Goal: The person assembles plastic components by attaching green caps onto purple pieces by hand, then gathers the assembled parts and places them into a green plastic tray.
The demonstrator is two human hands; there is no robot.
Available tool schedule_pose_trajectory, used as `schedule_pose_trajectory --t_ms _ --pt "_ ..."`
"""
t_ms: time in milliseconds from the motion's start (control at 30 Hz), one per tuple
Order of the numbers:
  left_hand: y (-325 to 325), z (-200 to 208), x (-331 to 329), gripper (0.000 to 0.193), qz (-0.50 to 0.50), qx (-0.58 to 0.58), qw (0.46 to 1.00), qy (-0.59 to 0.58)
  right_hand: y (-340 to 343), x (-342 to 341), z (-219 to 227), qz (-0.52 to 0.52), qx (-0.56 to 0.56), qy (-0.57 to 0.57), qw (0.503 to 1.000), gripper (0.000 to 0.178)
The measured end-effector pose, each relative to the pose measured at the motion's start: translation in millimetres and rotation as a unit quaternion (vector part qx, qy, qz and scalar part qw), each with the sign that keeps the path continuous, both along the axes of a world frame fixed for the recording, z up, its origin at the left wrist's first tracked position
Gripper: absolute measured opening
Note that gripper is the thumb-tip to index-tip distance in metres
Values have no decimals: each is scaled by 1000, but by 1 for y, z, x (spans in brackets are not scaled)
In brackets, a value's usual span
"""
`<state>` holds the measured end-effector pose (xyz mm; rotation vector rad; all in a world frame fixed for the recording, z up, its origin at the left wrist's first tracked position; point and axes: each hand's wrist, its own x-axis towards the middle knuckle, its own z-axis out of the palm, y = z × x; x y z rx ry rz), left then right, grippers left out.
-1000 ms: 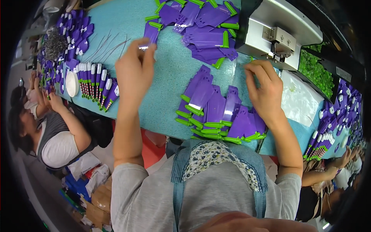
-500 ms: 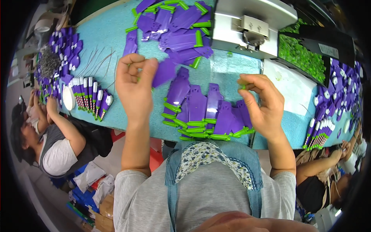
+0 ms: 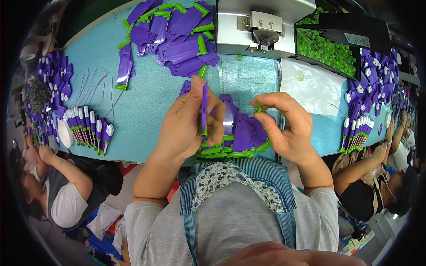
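Note:
My left hand (image 3: 177, 126) is closed on a flat purple plastic piece (image 3: 204, 104) with a green end, held upright and seen edge-on. To its right, my right hand (image 3: 290, 126) pinches a small green plastic piece (image 3: 259, 109) between thumb and forefinger. The two hands are apart, over a row of purple pieces (image 3: 243, 133) whose green ends lie along the table edge in front of my apron. My left hand hides part of that row. Farther off, a pile of similar purple pieces (image 3: 182, 42) lies on the blue table, with one piece (image 3: 125, 66) beside it.
A grey machine (image 3: 261, 29) with a metal fixture stands at the back. Right of it is a black bin holding small green pieces (image 3: 326, 51), above a white sheet (image 3: 306, 86). Purple-and-white assemblies (image 3: 84, 126) lie at left, more at right (image 3: 357, 133). People sit on both sides.
My left hand has moved right, nearer my right hand, and turned the purple piece from face-on to edge-on. The right hand keeps its pinch. The whole view has shifted a little.

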<state>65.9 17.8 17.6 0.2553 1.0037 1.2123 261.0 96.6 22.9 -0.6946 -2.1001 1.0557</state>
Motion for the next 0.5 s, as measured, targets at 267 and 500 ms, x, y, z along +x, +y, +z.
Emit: schedule_pose_trajectory --t_ms 267,500 --pt "-3 2 -7 34 42 18 998 -47 -2 0 1 0 -16 -4 1000 31" --pt "0 2 16 21 -27 81 987 133 0 5 7 27 46 -10 999 35"
